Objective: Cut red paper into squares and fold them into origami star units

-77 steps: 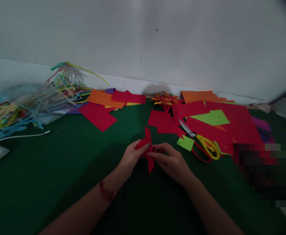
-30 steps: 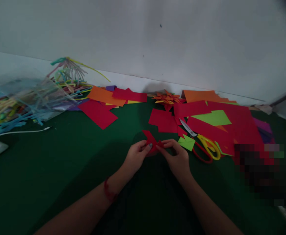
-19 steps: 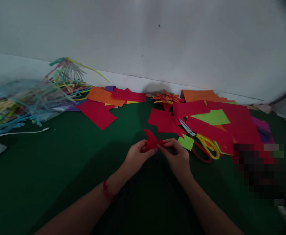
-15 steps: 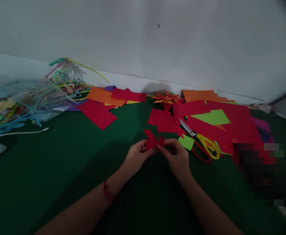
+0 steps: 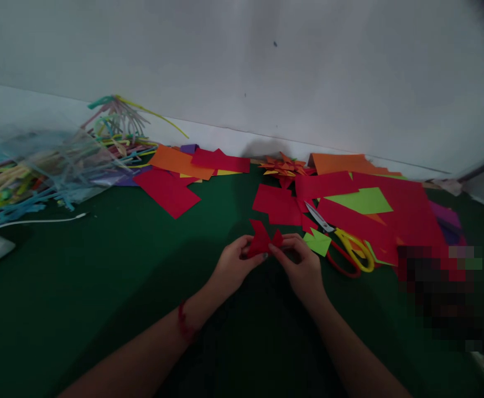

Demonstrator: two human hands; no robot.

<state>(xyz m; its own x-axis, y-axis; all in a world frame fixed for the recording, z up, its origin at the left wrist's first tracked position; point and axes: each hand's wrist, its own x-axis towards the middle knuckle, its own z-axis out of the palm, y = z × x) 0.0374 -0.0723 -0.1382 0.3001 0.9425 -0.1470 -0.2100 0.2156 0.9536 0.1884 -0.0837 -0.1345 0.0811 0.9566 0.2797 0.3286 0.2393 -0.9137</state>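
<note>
A small folded piece of red paper [image 5: 260, 239] is pinched between both hands above the green table. My left hand [image 5: 235, 262] grips its left side, thumb in front and fingers behind. My right hand [image 5: 303, 265] has thumb and fingers closed on its right edge, where a pointed flap sticks up. Just right of my right hand lies a folded light green paper [image 5: 318, 242]. Beside that are scissors [image 5: 352, 251] with one yellow and one red handle, blades pointing up and left.
Red paper sheets [image 5: 407, 204] spread on the right, near a folded orange paper flower [image 5: 283, 165]. More red paper [image 5: 169, 193] and orange paper [image 5: 181, 164] lie left of centre. Pipe cleaners in a clear bag [image 5: 59, 166] and a white cable [image 5: 46, 221] are far left. A white wall stands behind.
Both hands still hold the red paper in nearly the same pose. Its right flap now stands up more pointed. The whole view has shifted slightly.
</note>
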